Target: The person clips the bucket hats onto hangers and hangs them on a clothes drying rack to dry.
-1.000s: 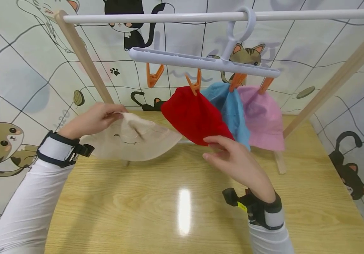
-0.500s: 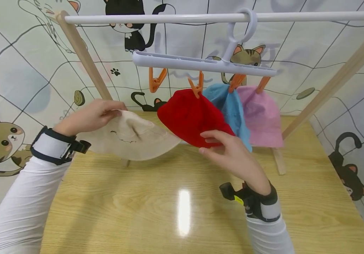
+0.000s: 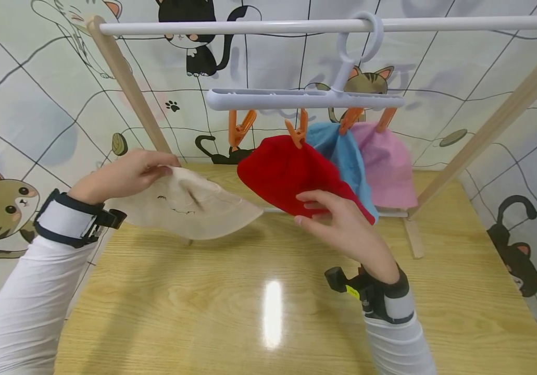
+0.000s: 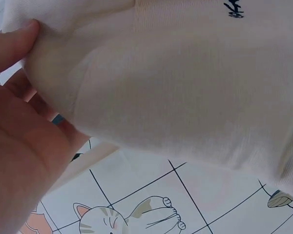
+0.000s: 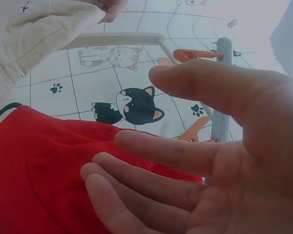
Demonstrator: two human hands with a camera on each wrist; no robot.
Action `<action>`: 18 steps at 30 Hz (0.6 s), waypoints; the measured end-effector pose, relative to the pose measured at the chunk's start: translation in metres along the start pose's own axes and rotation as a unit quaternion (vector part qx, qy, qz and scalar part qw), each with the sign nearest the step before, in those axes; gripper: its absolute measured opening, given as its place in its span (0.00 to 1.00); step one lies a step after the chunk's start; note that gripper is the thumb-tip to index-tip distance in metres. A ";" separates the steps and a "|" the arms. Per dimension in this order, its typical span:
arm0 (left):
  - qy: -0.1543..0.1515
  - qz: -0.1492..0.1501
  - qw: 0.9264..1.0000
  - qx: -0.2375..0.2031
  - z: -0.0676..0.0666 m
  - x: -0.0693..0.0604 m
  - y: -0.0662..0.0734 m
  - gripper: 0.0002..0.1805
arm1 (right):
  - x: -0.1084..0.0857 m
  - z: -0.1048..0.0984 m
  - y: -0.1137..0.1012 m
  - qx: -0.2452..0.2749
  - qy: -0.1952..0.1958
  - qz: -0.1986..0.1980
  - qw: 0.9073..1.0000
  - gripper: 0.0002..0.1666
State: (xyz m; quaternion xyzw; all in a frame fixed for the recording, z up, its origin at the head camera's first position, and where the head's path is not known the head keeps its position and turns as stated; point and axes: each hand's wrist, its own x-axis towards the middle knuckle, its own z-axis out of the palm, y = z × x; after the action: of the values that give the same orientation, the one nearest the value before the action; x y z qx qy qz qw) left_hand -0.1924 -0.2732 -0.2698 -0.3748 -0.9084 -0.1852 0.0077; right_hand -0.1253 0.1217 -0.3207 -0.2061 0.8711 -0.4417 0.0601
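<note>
My left hand [image 3: 127, 174] pinches the crown of a cream bucket hat [image 3: 193, 213] with a small stitched face, held up at the left; in the left wrist view the thumb lies on the cream cloth. My right hand [image 3: 338, 224] is in front of a red bucket hat [image 3: 282, 172], its fingers loosely spread and holding nothing. Whether the fingertips touch the red cloth, I cannot tell. An orange clip [image 3: 299, 130] grips the red hat below a pale lilac hanger [image 3: 291, 99]. Left of it, another orange clip [image 3: 240, 127] hangs with no hat.
A blue hat [image 3: 338, 151] and a pink hat [image 3: 385, 166] hang clipped at the hanger's right. The hanger hooks over a white rail [image 3: 249, 27] between wooden posts [image 3: 127, 83]. Below is a wooden table [image 3: 212, 312]; a cat-print backdrop stands behind.
The hanger's left end has dropped and it now hangs nearly level, shifted slightly right. My left hand has moved a little left with the cream hat. The right hand has barely moved.
</note>
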 end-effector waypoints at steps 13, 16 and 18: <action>-0.024 0.045 0.998 -0.038 0.005 0.012 0.019 0.13 | 0.008 -0.002 -0.009 0.034 0.002 -0.029 0.999 0.26; -0.028 0.057 0.997 -0.042 0.006 0.018 0.022 0.14 | 0.010 -0.003 -0.014 0.042 0.007 -0.036 0.998 0.24; -0.030 0.063 0.997 -0.042 0.006 0.021 0.024 0.14 | 0.012 -0.004 -0.017 0.047 0.008 -0.039 0.998 0.24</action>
State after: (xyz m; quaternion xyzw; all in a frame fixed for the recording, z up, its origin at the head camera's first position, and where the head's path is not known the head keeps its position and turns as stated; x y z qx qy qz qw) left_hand -0.1904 -0.2418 -0.2644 -0.4363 -0.8744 -0.2111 -0.0240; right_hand -0.1321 0.1103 -0.3037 -0.2331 0.8414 -0.4853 0.0458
